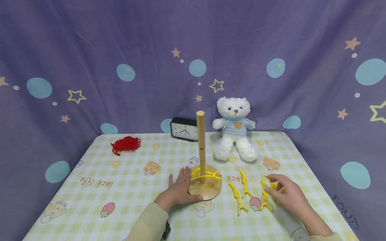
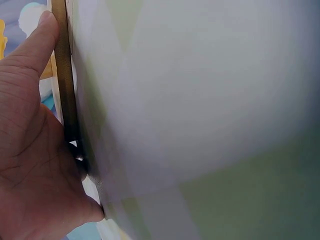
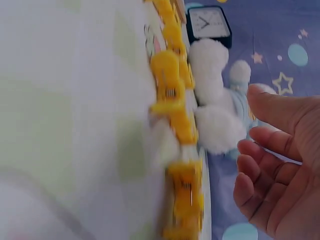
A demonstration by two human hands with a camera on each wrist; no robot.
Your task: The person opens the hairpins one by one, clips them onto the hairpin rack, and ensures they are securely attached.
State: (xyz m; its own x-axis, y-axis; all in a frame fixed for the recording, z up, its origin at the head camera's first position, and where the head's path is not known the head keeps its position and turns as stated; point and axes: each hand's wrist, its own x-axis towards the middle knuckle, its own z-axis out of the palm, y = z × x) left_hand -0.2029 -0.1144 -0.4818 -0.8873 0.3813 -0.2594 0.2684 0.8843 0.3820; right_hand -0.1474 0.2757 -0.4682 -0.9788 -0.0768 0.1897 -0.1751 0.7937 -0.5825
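Observation:
A round wooden base carries an upright wooden post. Yellow forked plastic pieces lie on the base around the post's foot. My left hand rests against the base's left edge, fingers spread and thumb along the front; in the left wrist view the thumb touches the rim. To the right, several more yellow branch-like pieces lie on the table. Just over the rightmost of these hovers my right hand, fingers loosely bent. The right wrist view shows it apart from the yellow pieces, holding nothing.
A white teddy bear in a blue top sits at the back, beside a black-framed clock. Red yarn lies in a heap at the back left. A checked cloth covers the table, and a purple curtain hangs behind.

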